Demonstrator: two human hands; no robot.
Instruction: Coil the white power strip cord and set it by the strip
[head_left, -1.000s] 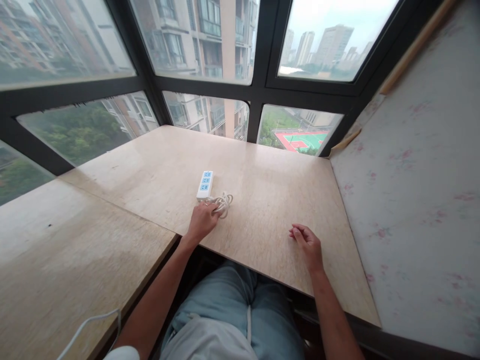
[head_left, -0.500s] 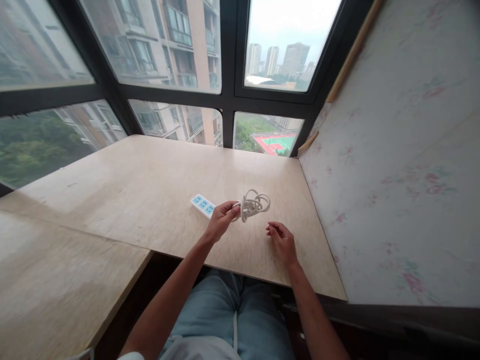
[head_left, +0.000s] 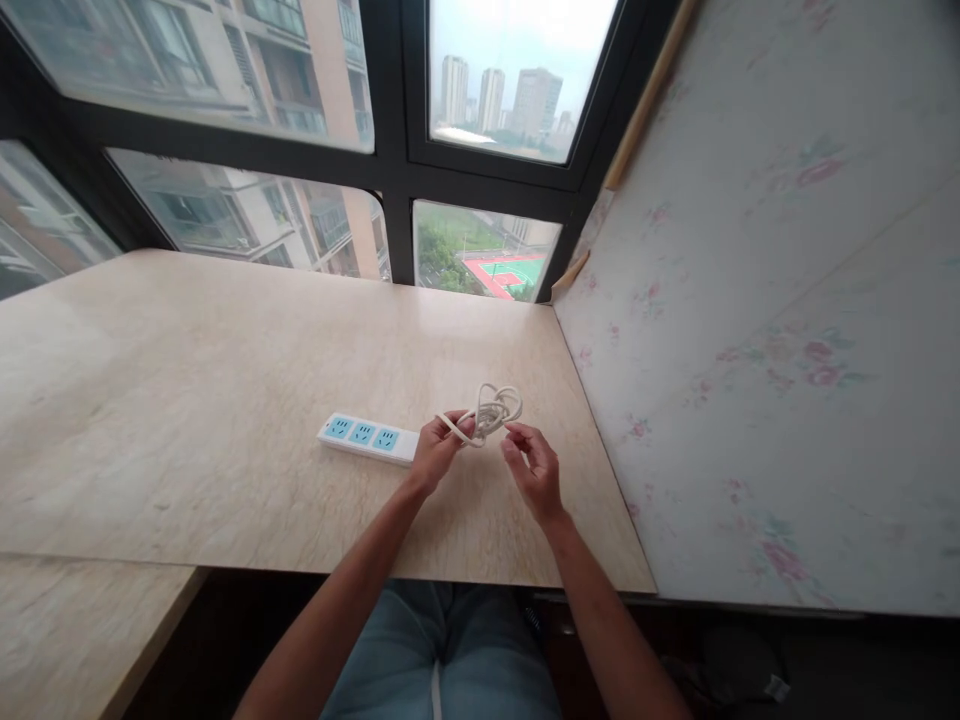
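The pale, stone-patterned table point(head_left: 225, 380) meets the window frame at 12 o'clock and the flowered wall at 3 o'clock. A white power strip point(head_left: 369, 438) lies flat on it, right of centre, its three blue sockets point(head_left: 362, 434) facing up and its length running from 9 to 3 o'clock. A lower slab point(head_left: 75, 630) adjoins the table at 7 o'clock.

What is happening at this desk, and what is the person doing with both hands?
A seated person works at a wooden desk beside a window. The left hand grips a bundled white cord, which seems lifted slightly off the desk. The cord belongs to a white power strip with three blue sockets, lying flat to the left of the hands. The right hand has its fingers at the bundle; whether they pinch it is unclear.
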